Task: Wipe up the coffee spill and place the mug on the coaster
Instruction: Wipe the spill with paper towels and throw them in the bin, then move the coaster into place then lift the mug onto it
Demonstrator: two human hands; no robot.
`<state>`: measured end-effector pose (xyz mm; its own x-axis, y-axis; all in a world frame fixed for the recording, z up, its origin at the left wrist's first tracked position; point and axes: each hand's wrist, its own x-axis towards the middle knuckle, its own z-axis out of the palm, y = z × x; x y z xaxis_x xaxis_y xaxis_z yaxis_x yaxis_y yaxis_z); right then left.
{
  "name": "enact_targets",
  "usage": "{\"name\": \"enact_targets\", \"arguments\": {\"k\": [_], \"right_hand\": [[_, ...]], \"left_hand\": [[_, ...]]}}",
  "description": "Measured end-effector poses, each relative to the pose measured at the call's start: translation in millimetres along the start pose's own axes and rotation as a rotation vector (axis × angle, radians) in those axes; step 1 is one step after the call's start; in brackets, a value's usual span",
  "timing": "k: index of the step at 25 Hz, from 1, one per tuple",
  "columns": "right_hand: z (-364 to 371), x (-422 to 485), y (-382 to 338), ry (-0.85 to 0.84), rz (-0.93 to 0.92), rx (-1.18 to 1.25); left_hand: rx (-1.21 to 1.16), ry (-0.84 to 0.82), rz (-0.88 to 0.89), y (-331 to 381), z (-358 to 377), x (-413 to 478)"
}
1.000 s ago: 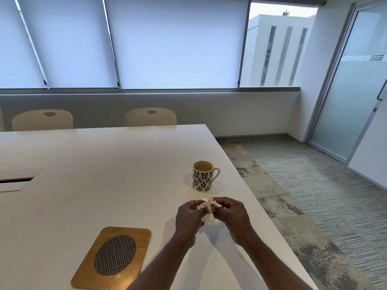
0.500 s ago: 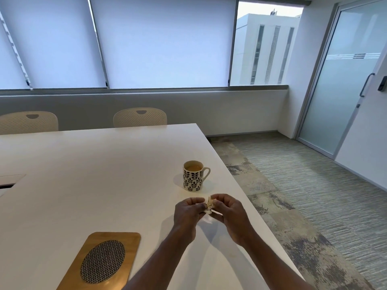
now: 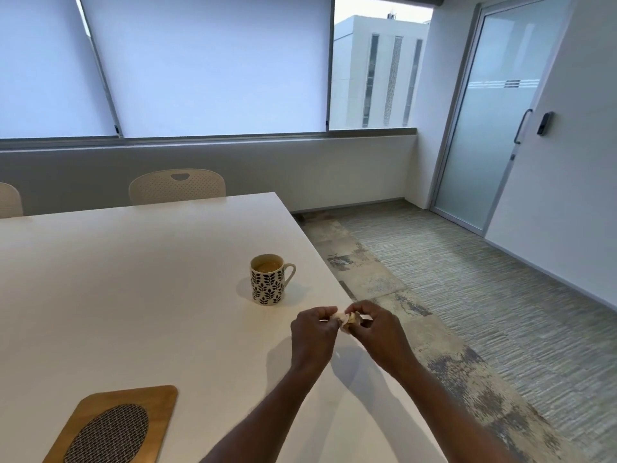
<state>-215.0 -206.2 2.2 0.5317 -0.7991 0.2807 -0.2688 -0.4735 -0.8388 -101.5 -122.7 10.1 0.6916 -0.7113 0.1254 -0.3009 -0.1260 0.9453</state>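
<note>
A white mug (image 3: 267, 285) with a dark leaf pattern stands upright on the white table (image 3: 133, 289), coffee inside, handle to the right. A small crumpled, stained tissue (image 3: 345, 318) is pinched between my left hand (image 3: 314, 335) and my right hand (image 3: 377, 332), just above the table's right edge and in front of the mug. The wooden coaster (image 3: 115, 426) with a dark woven oval lies at the near left. No spill shows on the tabletop.
The table's right edge runs close beside my hands, with carpeted floor (image 3: 467, 295) beyond it. A cream chair (image 3: 177, 186) stands at the far side and another chair (image 3: 10, 199) at far left. A frosted glass door (image 3: 494, 111) is at right.
The tissue has been squeezed into a smaller wad between my fingers. My view has swung to the right, so the mug and coaster sit further left in the frame.
</note>
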Motion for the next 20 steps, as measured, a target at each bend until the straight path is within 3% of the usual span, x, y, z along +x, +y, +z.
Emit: {"name": "enact_targets", "arguments": {"k": [6,9,15,20], "right_hand": [[-61,-14,37,0.171,-0.124,-0.269],[-86,-23,60,0.260,-0.121,-0.358],[-131,-46,115,0.346,-0.046,-0.465],[-137,-81,182,0.160,0.328,-0.555]], "left_hand": [[0.042,-0.052,0.133,19,72,-17],[0.117,-0.166,0.252,24,106,-21],[0.287,-0.520,0.426,25,167,-34],[0.679,-0.965,0.399,10,204,-46]]}}
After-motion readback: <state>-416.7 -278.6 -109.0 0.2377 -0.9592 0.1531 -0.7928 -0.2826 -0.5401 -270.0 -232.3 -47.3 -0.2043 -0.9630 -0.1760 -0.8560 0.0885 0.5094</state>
